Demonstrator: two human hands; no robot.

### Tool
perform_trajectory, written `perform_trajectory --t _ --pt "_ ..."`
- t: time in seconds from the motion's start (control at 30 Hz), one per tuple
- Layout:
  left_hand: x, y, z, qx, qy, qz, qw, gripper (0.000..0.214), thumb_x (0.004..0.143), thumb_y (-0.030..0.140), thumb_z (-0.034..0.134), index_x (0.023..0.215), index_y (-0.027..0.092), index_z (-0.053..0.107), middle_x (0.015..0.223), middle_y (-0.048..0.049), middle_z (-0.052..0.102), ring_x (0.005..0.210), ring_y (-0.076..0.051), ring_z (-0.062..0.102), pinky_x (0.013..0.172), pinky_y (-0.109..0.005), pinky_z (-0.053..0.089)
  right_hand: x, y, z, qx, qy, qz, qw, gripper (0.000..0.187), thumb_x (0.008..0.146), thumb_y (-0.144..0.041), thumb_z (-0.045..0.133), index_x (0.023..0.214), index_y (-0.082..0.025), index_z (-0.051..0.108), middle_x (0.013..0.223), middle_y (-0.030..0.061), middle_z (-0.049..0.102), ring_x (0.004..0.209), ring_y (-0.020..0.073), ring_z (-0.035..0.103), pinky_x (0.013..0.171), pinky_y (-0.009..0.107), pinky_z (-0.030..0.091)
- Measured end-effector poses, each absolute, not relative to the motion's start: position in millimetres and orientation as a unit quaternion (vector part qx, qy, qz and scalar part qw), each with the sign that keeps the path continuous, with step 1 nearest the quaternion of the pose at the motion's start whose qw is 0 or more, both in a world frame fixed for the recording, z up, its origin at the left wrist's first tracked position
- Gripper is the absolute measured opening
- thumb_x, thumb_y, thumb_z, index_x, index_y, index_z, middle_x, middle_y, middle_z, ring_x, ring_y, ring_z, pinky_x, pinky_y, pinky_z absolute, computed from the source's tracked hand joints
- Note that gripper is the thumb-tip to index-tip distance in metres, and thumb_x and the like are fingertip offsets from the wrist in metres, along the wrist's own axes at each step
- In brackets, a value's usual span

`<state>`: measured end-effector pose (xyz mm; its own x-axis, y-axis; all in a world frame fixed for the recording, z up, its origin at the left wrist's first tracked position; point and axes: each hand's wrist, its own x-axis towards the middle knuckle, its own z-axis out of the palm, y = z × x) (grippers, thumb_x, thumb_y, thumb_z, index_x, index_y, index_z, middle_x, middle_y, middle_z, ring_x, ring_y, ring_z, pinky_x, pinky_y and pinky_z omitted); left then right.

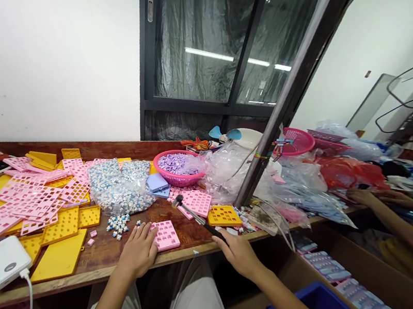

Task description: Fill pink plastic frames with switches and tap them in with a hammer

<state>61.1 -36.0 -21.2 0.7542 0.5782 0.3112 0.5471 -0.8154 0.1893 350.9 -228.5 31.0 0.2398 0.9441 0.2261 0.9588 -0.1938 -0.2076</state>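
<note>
My left hand (140,248) lies flat on the wooden table (104,251), fingers spread, its fingertips on the edge of a small pink grid plate (165,235). My right hand (238,251) is closed around the black handle of a small hammer (195,217) whose metal head rests on the table near another pink plate (197,203). A small yellow grid plate (223,216) lies just right of the hammer. Loose blue-white key switches (119,227) are scattered ahead of my left hand.
Piles of pink and yellow plates (34,202) cover the left. Bags of switches (119,186), a pink basket (178,168) and plastic bags (293,182) sit behind. A white power bank (6,261) lies at left. Another person's arms (397,218) reach in at right. A blue bin (312,305) stands below.
</note>
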Motion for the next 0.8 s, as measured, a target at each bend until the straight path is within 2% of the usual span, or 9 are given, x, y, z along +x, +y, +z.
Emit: perform_trajectory --t 0.13,0.3,0.47,0.57,0.7,0.8 --pt "60.7 -35.6 -21.6 0.936 0.301 0.176 0.043 0.054 0.103 0.038 0.034 0.153 0.022 0.045 0.161 -0.0093 0.04 0.152 -0.027 0.03 0.125 -0.047 0.02 347.0 -239.4 33.0 -0.795 -0.592 -0.006 0.129 0.036 0.105 -0.044 0.037 0.112 -0.022 0.064 0.084 0.0078 0.075 0.079 0.0266 0.073 0.067 0.03 0.047" --pt "60.6 -35.9 -20.7 0.937 0.303 0.169 0.049 0.055 0.103 0.039 0.033 0.154 0.021 0.044 0.162 -0.0106 0.039 0.152 -0.028 0.029 0.125 -0.048 0.021 348.0 -256.7 40.9 -0.75 -0.597 0.018 0.284 0.046 0.106 -0.05 0.03 0.117 -0.021 0.064 0.093 0.0087 0.075 0.088 0.0262 0.072 0.073 0.031 0.051" --pt "60.7 -36.6 -19.6 0.936 0.302 0.17 0.052 0.055 0.104 0.04 0.033 0.154 0.021 0.044 0.163 -0.012 0.036 0.153 -0.028 0.028 0.125 -0.049 0.021 348.1 -269.3 35.5 -0.775 -0.612 0.007 0.155 0.041 0.105 -0.048 0.035 0.114 -0.023 0.067 0.085 0.0066 0.076 0.078 0.0269 0.074 0.067 0.03 0.049" --pt "60.7 -37.7 -17.9 0.935 0.309 0.168 0.053 0.054 0.103 0.039 0.034 0.153 0.02 0.045 0.164 -0.0117 0.033 0.154 -0.028 0.026 0.126 -0.048 0.02 347.1 -270.1 29.2 -0.774 -0.606 -0.006 0.182 0.042 0.106 -0.047 0.031 0.118 -0.023 0.064 0.091 0.0072 0.077 0.085 0.0269 0.075 0.07 0.03 0.05" --pt "61.0 -39.8 -14.7 0.936 0.311 0.159 0.051 0.055 0.103 0.038 0.034 0.154 0.02 0.044 0.165 -0.0114 0.031 0.154 -0.027 0.025 0.126 -0.047 0.019 345.3 -267.3 25.0 -0.78 -0.609 -0.01 0.142 0.043 0.105 -0.049 0.033 0.107 -0.022 0.066 0.082 0.0072 0.075 0.074 0.0277 0.074 0.062 0.03 0.048" --pt "61.4 -40.6 -12.9 0.935 0.313 0.157 0.046 0.055 0.103 0.038 0.033 0.154 0.02 0.043 0.165 -0.0112 0.032 0.154 -0.026 0.025 0.126 -0.047 0.019 344.2 -268.6 27.4 -0.764 -0.606 0.01 0.222 0.041 0.106 -0.05 0.035 0.11 -0.023 0.065 0.086 0.0062 0.075 0.079 0.0252 0.073 0.069 0.03 0.05"
